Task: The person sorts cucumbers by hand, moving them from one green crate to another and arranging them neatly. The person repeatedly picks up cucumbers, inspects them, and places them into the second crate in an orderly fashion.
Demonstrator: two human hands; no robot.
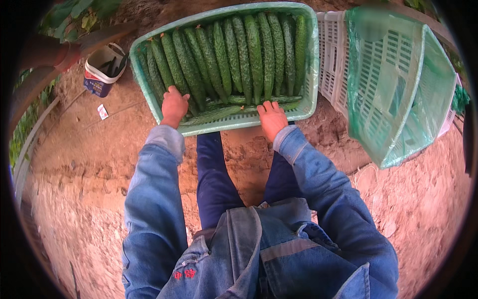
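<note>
A crate lined with thin green plastic (313, 84) stands in front of me, tilted a little in the view. Long, bumpy green cucumbers (224, 56) lie side by side in it, pointing from the far wall towards me. Several more lie crosswise along the near wall, among them a front cucumber (214, 115). My left hand (174, 105) reaches over the near left wall, its fingers bent down against the cucumbers. My right hand (272, 116) is over the near wall, with fingertips on the crosswise cucumbers. Whether either hand grips a cucumber is hidden.
White slatted plastic crates (332, 56) stand at the right, beside a crate covered in green film (392, 93). At the left, a small bucket (108, 73) holds dark items. A small printed packet (102, 111) lies on the bare soil (74, 149). Leafy plants (80, 15) edge the left.
</note>
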